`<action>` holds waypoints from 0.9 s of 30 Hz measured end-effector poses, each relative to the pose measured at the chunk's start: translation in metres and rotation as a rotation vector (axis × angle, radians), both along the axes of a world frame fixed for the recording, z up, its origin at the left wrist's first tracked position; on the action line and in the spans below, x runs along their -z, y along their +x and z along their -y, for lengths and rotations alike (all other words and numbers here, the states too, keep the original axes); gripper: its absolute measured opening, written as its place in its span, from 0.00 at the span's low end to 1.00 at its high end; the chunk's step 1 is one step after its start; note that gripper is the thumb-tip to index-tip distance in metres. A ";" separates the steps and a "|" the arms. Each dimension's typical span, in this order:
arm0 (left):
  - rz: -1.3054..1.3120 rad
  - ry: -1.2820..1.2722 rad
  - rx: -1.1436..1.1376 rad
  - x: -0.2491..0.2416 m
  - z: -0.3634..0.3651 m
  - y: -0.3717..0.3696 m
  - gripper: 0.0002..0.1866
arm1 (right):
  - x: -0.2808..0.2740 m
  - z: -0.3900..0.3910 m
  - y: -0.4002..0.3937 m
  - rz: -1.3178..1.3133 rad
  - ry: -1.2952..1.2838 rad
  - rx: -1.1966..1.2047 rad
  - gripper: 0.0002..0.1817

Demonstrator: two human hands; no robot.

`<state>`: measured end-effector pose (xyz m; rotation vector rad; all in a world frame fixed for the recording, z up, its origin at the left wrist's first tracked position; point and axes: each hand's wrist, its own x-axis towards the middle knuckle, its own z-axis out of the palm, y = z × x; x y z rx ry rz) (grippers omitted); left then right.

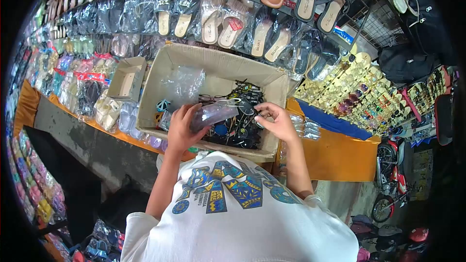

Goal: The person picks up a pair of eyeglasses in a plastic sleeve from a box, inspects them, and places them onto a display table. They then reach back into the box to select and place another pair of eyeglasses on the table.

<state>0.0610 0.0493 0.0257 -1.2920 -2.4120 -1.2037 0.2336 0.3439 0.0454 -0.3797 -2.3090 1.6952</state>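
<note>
A clear plastic sleeve (pixel 213 115) is gripped in the left hand (pixel 180 131), fingers wrapped round its near end, held over the open cardboard box (pixel 160 75). The sleeve's long axis runs from the left hand up and to the right, its far end pointing toward the right hand (pixel 277 121). That right hand is pinched on something small and dark at the sleeve's open end, apparently a pair of sunglasses (pixel 246 109) (the exact shape is blurred, so it cannot be told for sure). So the gap between the two hands is bridged by the sleeve itself, with the right hand the nearer one to its mouth.

Beneath both hands, a tangle of dark glasses (pixel 238 133) is heaped in the box's right half; crumpled clear wrapping (pixel 182 85) is piled in the left half. A smaller empty box (pixel 127 78) is propped just beside the big one. Bagged sandals (pixel 228 24) are racked behind, and rows of sunglasses on a display (pixel 357 87) are seen off to the right.
</note>
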 end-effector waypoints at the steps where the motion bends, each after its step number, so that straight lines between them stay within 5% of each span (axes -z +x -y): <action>1: 0.003 0.005 0.009 -0.001 0.000 0.000 0.37 | -0.004 0.000 0.000 0.033 0.041 -0.049 0.18; 9: 0.108 -0.019 0.066 -0.001 0.002 0.000 0.37 | -0.025 0.001 -0.002 0.248 0.168 -0.165 0.16; 13: 0.243 0.010 0.161 0.004 0.003 -0.002 0.38 | -0.029 0.006 -0.004 0.260 0.184 -0.241 0.16; 15: 0.256 0.019 0.195 0.002 0.005 -0.004 0.38 | -0.022 0.013 -0.007 0.016 0.269 -0.248 0.15; 17: 0.264 0.030 0.226 0.002 0.006 -0.008 0.38 | -0.029 0.017 -0.007 0.143 0.275 -0.261 0.17; 23: 0.417 0.097 0.221 0.012 0.020 -0.010 0.45 | 0.000 0.037 -0.022 -0.087 -0.324 0.028 0.21; 25: 0.837 0.527 0.328 0.018 0.021 -0.004 0.45 | 0.013 0.042 -0.032 -0.149 -0.249 0.072 0.22; 27: 0.942 0.637 0.376 0.018 0.024 -0.002 0.46 | 0.018 0.050 -0.038 -0.123 -0.325 0.158 0.22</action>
